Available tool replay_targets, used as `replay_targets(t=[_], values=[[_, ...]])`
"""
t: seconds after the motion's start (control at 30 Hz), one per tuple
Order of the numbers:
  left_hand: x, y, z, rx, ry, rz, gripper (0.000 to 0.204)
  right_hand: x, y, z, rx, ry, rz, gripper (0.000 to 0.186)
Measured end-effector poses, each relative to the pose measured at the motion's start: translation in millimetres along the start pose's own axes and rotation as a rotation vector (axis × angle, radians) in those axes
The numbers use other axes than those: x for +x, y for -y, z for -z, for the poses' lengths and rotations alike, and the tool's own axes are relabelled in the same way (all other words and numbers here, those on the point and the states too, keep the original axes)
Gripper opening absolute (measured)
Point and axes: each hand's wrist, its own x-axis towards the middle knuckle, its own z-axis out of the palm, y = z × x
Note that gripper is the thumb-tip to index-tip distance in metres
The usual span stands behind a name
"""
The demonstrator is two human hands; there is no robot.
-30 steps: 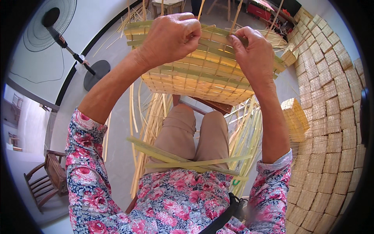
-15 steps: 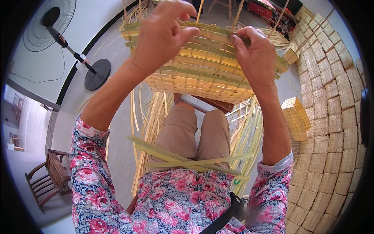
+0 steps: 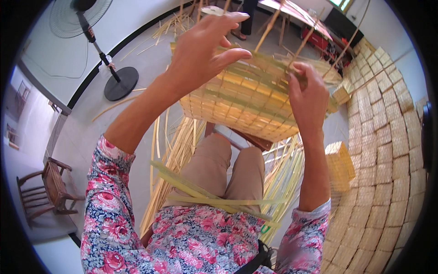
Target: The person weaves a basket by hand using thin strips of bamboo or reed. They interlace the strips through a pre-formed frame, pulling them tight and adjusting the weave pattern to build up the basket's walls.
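Note:
In front of my knees, tilted toward me, is a woven bamboo basket (image 3: 237,105) in yellow and green strips, with long upright strips rising from its far side. Over its left part hangs my left hand (image 3: 200,52), fingers spread and thumb stretched out, holding nothing. My right hand (image 3: 310,96) is at the basket's upper right edge, thumb and curled fingers closed on a bamboo strip (image 3: 292,65) there. The exact grip is partly hidden by the fingers. Loose green bamboo strips (image 3: 182,180) lie crossed on my lap.
Bundles of split bamboo (image 3: 175,155) lie on the floor on both sides of my legs. At right stand a small woven basket (image 3: 338,166) and a large stack of woven pieces (image 3: 378,150). A fan (image 3: 121,83) and a wooden chair (image 3: 57,187) are at left. Someone stands at the back.
The view has shifted, so the basket and both hands appear lower and farther right. My left hand's fingers have spread wider. My right hand stays at the basket's edge.

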Motion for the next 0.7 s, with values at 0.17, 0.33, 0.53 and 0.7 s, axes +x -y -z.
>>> replay_targets(t=[0.17, 0.33, 0.53, 0.7], values=[[-33, 43, 41, 0.115, -0.342, 0.317, 0.063, -23, 15, 10, 0.084, -0.125, 0.027, 0.024], [-46, 63, 29, -0.915, 0.113, 0.869, 0.032, -20, 35, 3, 0.139, -0.042, 0.391, 0.029], [-45, 61, 14, -1.137, 0.08, 0.853, 0.018, 60, 98, -28, -0.002, -0.013, 0.899, 0.02], [-40, 38, 3, -1.168, 0.055, 0.8, 0.016, 110, 93, -46, -0.232, 0.108, 1.207, 0.015]])
